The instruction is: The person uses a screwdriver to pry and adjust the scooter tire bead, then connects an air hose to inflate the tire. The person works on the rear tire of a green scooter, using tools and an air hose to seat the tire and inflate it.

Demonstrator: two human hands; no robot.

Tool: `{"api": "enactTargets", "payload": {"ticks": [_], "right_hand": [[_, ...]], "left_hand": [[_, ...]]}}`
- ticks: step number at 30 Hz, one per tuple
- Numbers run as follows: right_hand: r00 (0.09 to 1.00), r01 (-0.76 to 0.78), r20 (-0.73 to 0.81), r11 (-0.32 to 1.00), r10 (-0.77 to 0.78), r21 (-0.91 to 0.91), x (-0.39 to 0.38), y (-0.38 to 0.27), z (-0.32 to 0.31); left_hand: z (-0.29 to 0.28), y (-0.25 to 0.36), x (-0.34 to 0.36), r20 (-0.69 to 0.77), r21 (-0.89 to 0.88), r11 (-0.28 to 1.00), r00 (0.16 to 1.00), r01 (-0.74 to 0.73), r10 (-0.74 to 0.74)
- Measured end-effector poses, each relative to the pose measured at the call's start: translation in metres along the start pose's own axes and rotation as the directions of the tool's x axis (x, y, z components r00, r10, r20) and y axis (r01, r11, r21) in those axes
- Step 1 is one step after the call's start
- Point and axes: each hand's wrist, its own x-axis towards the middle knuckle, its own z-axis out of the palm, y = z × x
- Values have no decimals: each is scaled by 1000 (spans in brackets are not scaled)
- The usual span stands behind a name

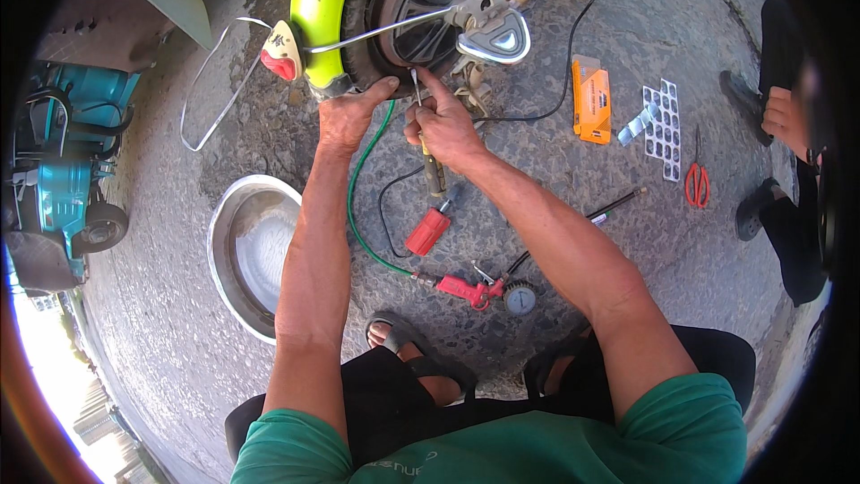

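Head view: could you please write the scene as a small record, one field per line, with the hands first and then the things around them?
left hand: at the near edge of the tyre; grip partly hidden
right hand: holds a screwdriver, its tip by the tyre
inflator: red, with gauge, joined to a green hose
basin: metal, at left
right side: orange box, pill-type sheets, scissors
second person: at far right, one hand visible
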Motion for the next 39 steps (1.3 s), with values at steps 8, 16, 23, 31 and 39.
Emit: {"api": "enactTargets", "payload": {"ticks": [8, 16, 23, 31, 39], "right_hand": [[997, -20, -71, 982, 7, -186, 1, -5, 4], [985, 46, -136, 919, -107, -391, 12, 9, 5], [974, 64, -161, 873, -161, -484, 17, 12, 6], [986, -47, -169, 942, -11, -332, 9, -7, -2], [719, -435, 242, 694, 651, -574, -42, -31, -44]], "left_hand": [[0, 0, 0, 13, -68, 996, 998, -56, 57], [1, 2, -1, 12, -104, 993, 999, -49, 50], [-1, 0, 0, 16, -71, 997, 1000, -13, 14], [9, -9, 0, -17, -87, 996, 1000, -1, -1], [39, -38, -11, -23, -152, 988, 1000, -16, 12]]}}
